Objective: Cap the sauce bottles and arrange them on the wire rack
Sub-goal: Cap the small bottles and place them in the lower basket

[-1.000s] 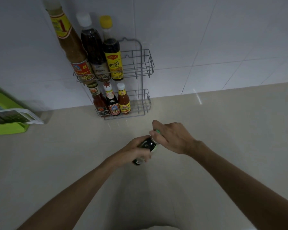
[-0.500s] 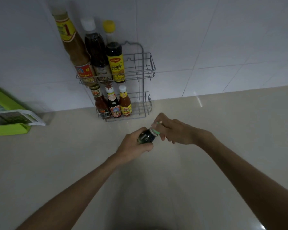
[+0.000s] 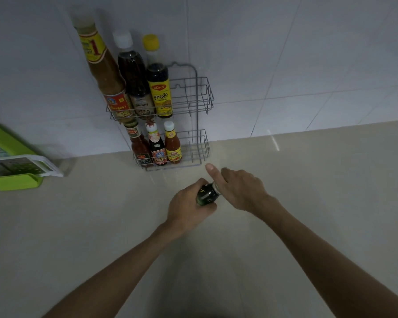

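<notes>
A small dark bottle (image 3: 206, 195) with a green label is gripped around its body by my left hand (image 3: 189, 206), tilted toward the wall above the counter. My right hand (image 3: 238, 188) sits on the bottle's neck end and hides the cap, its index finger pointing out toward the rack. The grey wire rack (image 3: 201, 97) stands against the tiled wall. Its upper shelf holds three tall capped bottles, among them a yellow-capped one (image 3: 158, 88). Three small capped sauce bottles, one being an orange-red one (image 3: 172, 145), stand on the lower shelf. The right part of both shelves is bare.
A green and white plastic box (image 3: 14, 164) lies on the beige counter (image 3: 308, 191) at the far left, near the wall. White wall tiles rise behind the rack.
Both hands and the dark bottle have moved up the counter toward the rack. My right hand has shifted on the bottle's top and its index finger now sticks out.
</notes>
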